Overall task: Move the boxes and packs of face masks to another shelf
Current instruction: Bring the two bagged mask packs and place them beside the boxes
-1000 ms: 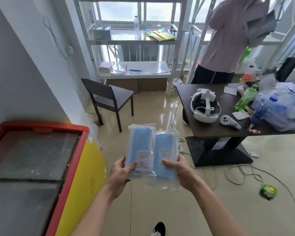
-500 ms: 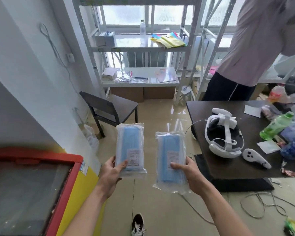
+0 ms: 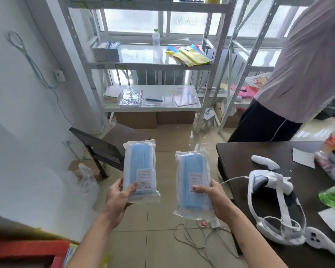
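Note:
My left hand grips the bottom of a clear plastic pack of blue face masks, thumb on its front, held upright. My right hand grips a second pack of blue face masks the same way, a little lower and apart from the first. Ahead stands a white metal shelf unit. Its middle shelf carries a grey box, a bottle and yellow packets. The lower shelf holds booklets and papers.
A dark chair stands on the tiled floor between me and the shelves. A dark table at right bears a white headset, controllers and bottles. A person stands at right by a second rack. Cables lie on the floor. A red-rimmed cabinet is at lower left.
The two packs, held together a second ago, are now apart, one in each hand. The view has advanced toward the shelves and tilted up; the table and person look closer.

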`<state>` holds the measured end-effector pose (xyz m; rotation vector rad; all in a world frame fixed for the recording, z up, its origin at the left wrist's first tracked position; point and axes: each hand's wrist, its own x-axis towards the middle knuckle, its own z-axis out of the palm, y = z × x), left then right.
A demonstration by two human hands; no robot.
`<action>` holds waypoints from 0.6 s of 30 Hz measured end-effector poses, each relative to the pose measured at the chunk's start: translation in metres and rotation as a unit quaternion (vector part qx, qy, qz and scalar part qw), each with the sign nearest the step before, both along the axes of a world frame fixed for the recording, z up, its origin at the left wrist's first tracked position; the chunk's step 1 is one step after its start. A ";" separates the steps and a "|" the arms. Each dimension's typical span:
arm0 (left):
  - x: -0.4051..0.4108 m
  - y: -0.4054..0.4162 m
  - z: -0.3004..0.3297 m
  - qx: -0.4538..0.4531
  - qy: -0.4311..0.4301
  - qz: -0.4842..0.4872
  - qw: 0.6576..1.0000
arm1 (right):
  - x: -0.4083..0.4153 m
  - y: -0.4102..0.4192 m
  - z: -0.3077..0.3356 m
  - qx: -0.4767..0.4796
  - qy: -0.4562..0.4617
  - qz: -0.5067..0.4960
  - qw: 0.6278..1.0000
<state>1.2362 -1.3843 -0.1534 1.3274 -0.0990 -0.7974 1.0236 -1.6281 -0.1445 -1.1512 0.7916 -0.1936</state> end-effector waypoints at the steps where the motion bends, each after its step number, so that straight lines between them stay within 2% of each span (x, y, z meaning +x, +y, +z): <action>1: 0.012 -0.015 0.000 0.003 0.000 0.000 1.000 | 0.012 -0.014 -0.001 0.003 0.001 -0.002 1.000; 8: 0.093 -0.125 0.006 0.024 -0.032 0.014 0.999 | 0.108 -0.120 0.001 0.000 -0.009 -0.001 1.000; 18: 0.224 -0.220 0.004 0.016 -0.031 0.035 0.999 | 0.262 -0.235 0.010 -0.029 -0.013 0.047 0.998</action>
